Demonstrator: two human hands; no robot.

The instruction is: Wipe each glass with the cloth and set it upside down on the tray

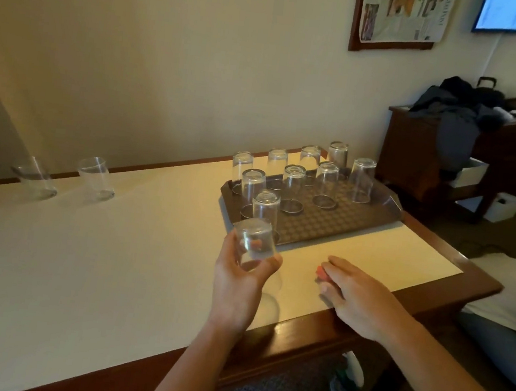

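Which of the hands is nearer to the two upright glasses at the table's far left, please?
Left. The left hand holds an upturned glass near the tray, well right of the upright glasses; the right hand lies farther right.

Left hand (240, 274) grips an inverted glass (254, 243) just before the tray (344, 219); right hand (355, 291) rests on a red cloth (320, 273)

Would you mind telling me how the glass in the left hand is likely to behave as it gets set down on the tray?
The glass, gripped upside down by the left hand, looks smooth and clear, so probably slippery and breakable if dropped. It seems taller than wide, so it may tip if it lands on the raised rim of the tray. Rigid, likely light.
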